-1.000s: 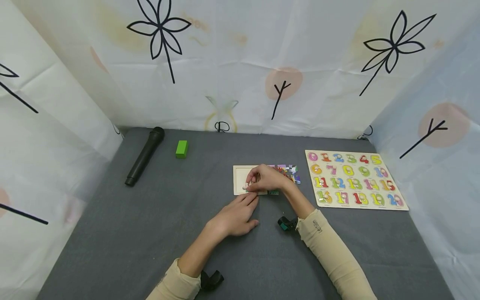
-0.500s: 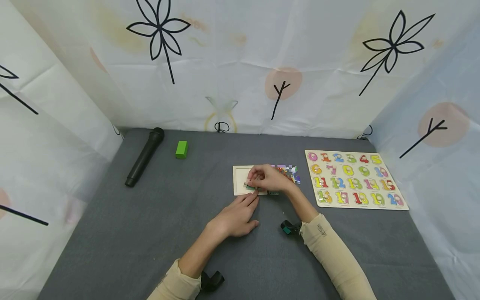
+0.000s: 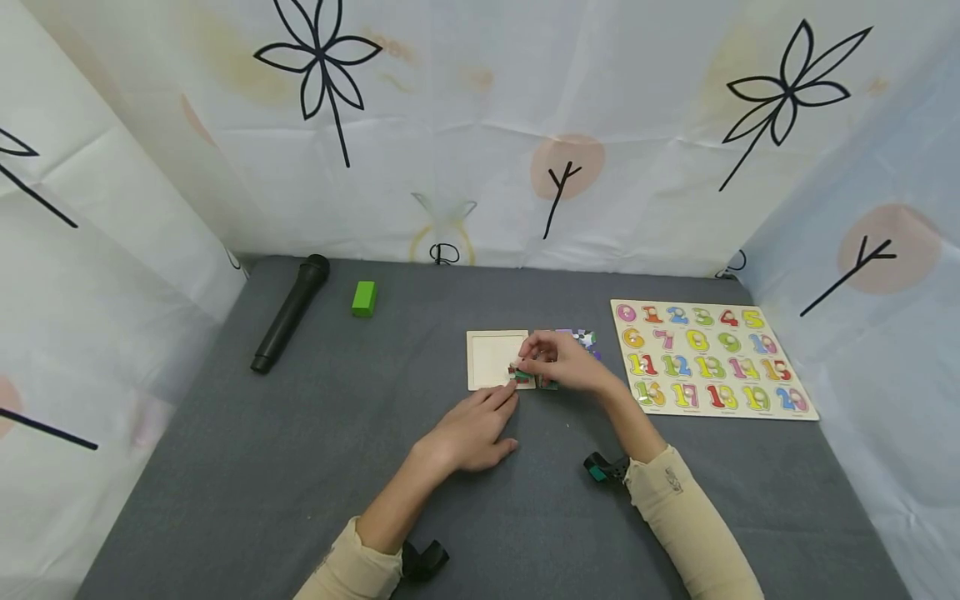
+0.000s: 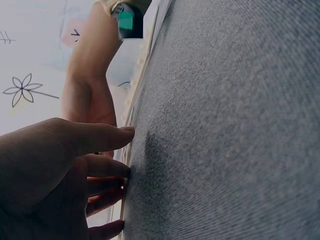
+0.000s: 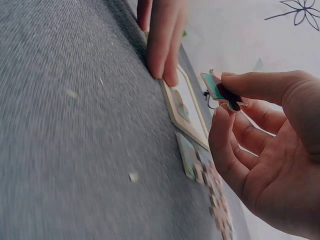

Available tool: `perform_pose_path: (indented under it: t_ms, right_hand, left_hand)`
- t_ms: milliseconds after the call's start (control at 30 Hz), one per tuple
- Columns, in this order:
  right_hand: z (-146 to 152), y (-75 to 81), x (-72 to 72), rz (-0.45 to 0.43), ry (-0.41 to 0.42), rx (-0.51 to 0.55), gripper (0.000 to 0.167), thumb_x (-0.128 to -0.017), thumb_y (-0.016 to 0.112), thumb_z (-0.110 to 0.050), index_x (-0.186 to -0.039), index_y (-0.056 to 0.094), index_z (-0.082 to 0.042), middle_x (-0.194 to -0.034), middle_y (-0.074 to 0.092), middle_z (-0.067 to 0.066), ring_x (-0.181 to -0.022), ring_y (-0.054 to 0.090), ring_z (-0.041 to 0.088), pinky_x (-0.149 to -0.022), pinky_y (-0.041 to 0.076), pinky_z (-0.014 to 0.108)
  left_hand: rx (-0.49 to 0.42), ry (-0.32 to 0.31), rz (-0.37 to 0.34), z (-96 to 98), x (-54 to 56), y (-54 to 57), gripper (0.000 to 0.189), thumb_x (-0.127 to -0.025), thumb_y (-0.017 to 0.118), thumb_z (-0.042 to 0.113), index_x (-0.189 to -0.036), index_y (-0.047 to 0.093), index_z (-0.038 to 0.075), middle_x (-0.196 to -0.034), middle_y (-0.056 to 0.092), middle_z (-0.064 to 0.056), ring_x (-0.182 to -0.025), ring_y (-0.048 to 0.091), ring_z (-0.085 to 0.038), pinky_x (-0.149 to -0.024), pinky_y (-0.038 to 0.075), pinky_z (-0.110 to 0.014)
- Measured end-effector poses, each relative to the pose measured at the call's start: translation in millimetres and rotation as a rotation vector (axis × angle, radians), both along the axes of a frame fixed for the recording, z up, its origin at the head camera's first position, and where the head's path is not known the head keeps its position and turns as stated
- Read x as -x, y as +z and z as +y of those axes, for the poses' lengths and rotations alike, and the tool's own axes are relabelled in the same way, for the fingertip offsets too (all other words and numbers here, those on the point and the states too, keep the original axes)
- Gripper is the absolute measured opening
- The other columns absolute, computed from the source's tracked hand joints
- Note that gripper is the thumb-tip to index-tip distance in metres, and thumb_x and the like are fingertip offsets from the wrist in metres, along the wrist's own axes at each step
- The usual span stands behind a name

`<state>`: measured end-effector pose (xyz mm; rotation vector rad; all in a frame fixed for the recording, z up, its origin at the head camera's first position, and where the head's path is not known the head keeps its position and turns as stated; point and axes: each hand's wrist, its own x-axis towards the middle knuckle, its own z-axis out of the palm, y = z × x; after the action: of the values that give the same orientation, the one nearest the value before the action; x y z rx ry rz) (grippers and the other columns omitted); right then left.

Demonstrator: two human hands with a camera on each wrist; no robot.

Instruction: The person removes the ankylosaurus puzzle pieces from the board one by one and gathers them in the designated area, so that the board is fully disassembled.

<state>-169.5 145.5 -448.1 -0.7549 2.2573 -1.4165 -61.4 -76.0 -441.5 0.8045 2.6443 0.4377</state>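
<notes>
My right hand (image 3: 561,360) pinches a jigsaw piece (image 5: 214,88) between thumb and fingertips, raised above a pale puzzle tray (image 3: 472,360). The piece is green and dark with a knobbed edge. In the right wrist view, another puzzle piece (image 5: 180,104) lies inside the tray, near its front edge. My left hand (image 3: 467,431) rests with extended fingers at the tray's front edge, its fingertips (image 5: 171,80) touching the frame. Several loose colourful jigsaw pieces (image 3: 585,337) lie just right of the tray, partly hidden behind my right hand.
A wooden number board (image 3: 712,358) lies to the right on the grey tabletop (image 3: 360,425). At the back left are a black microphone (image 3: 291,312) and a green block (image 3: 363,298). White patterned cloth (image 3: 480,167) walls in the back and sides.
My right hand has moved to the right, from above the tray's middle toward its right side, still pinching the jigsaw piece. The left hand has stayed in place.
</notes>
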Motion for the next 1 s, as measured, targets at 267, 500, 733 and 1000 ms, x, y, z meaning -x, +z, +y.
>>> perform_pose_path:
  t_ms: [267,500,733,1000]
  right_hand:
    - [29,5.3,-5.3,-0.032,-0.073,-0.031,0.015,-0.102,0.073,-0.006,-0.113,0.069,0.004,-0.098,0.070,0.018,-0.068,0.063,0.009,-0.061,0.060,0.032]
    - [49,4.2,-9.6,-0.030,-0.121,-0.058,0.019,-0.103,0.073,-0.007,-0.116,0.069,0.006,-0.099,0.072,0.025,-0.070,0.065,0.012,-0.063,0.061,0.033]
    - [63,-1.1,-13.1,-0.038,-0.169,-0.109,0.021,-0.103,0.074,-0.010,-0.117,0.069,0.006,-0.102,0.074,0.025,-0.072,0.068,0.013,-0.064,0.062,0.031]
    - [67,-7.5,-16.3,-0.004,-0.179,-0.143,0.018,-0.102,0.075,-0.007,-0.113,0.071,0.007,-0.098,0.077,0.025,-0.069,0.066,0.010,-0.060,0.060,0.029]
  left_hand:
    - [-0.066,0.017,-0.024,-4.2,5.7,1.5,0.068,-0.108,0.067,0.035,-0.165,0.045,0.005,-0.179,0.034,-0.006,-0.162,0.039,-0.031,-0.128,0.040,-0.058]
    - [-0.082,0.023,-0.031,-5.3,6.6,-1.2,0.067,-0.108,0.066,0.035,-0.165,0.046,0.007,-0.179,0.034,-0.006,-0.162,0.039,-0.030,-0.128,0.039,-0.058]
    - [-0.093,0.030,-0.036,-6.6,6.0,-1.6,0.066,-0.108,0.066,0.035,-0.165,0.046,0.008,-0.179,0.034,-0.005,-0.162,0.038,-0.031,-0.128,0.039,-0.059]
    - [-0.105,0.038,-0.045,-6.2,7.0,-1.9,0.066,-0.110,0.064,0.038,-0.166,0.045,0.009,-0.179,0.034,-0.005,-0.163,0.038,-0.032,-0.129,0.037,-0.060]
